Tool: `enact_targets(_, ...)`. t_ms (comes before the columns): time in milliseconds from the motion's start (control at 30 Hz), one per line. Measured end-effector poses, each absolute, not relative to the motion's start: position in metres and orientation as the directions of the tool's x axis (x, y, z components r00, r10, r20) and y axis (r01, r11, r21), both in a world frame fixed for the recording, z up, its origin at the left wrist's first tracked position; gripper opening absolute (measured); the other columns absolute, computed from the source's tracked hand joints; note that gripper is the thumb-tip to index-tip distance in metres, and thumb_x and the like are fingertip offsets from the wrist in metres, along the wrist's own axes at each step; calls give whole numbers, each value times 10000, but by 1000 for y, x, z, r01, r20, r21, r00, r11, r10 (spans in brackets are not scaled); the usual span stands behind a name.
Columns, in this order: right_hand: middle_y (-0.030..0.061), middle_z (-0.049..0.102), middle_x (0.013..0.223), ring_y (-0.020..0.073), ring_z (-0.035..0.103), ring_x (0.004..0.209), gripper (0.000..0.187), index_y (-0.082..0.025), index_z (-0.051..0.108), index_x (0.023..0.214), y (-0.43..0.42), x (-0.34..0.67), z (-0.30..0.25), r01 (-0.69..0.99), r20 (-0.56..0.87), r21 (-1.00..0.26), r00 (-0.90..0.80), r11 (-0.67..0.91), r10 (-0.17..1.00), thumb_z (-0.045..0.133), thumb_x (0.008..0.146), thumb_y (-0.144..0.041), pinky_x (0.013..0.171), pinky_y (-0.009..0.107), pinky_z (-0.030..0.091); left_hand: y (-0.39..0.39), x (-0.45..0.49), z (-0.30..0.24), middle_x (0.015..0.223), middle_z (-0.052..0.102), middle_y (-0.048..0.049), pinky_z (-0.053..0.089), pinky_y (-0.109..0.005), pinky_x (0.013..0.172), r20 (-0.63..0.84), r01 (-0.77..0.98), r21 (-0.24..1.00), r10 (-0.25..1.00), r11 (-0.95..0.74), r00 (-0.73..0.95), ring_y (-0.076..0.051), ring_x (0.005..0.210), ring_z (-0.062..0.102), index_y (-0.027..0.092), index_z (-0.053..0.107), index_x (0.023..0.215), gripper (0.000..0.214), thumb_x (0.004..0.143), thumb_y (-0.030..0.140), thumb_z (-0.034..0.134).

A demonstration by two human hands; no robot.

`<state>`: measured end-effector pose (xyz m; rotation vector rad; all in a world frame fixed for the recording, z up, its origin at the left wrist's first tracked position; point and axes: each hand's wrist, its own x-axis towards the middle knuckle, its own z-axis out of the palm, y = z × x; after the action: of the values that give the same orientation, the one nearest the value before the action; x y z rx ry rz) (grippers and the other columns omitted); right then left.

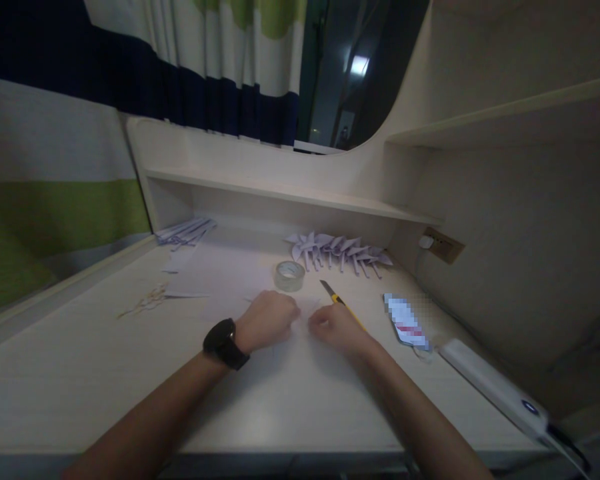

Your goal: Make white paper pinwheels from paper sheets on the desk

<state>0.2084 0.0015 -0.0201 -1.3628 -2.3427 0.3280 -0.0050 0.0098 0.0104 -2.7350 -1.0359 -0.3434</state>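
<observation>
Your left hand (270, 319) and right hand (341, 326) were curled narrow over the counter (290, 413), contents impossible to tell; the knife (335, 297) lay slanted just beyond your nearer right hand, blade away and leftward, while white paper (224, 263) lay beyond your left.

pale desk (300, 413): tape roll (289, 285), yellow cutter (338, 300); paper pinwheels (335, 248) behind; phone (405, 323), power strip (490, 383) right; paper strips (187, 232) back left.

Wears a black watch (226, 343) on left wrist (241, 335), with round case, dark face, broad black strap (238, 357). Shows both forearms (153, 405) bare.
</observation>
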Motion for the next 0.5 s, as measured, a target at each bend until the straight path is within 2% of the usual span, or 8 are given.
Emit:
enact_targets(100,23,708,703,152,626,655,173,-182,708,728,4,216,-17,777,271,-414,-393,475,879,546,703,-126,655,245,432,18,-11,8,722,675,-89,384,-307,582,300,727,-97,676,-680,673,-231,686,625,172,653,672,178,726,132,488)
enact_targets(233,35,723,837,156,639,737,155,-190,706,842,5,210,-23,687,374,-516,-357,512,856,569,783,-231,677,250,458,23,-12,1,702,681,-77,402,-284,622,301,725,18,695,-688,653,-213,712,628,191,686,704,198,772,189,500)
enact_targets(333,53,723,843,171,643,754,161,-188,713,843,4,198,-31,695,376,-478,-391,537,840,572,810,-257,686,261,456,23,-8,-4,743,697,-71,414,-275,652,313,691,86,678,-718,665,-208,744,634,203,708,779,185,786,218,523)
enact_targets(500,58,719,834,178,644,785,172,-187,714,829,5,193,-40,705,403,-402,-437,584,804,542,825,-204,733,266,444,24,-6,-8,779,709,-72,422,-272,672,297,659,113,658,-743,691,-206,760,643,206,717,828,186,811,218,531)
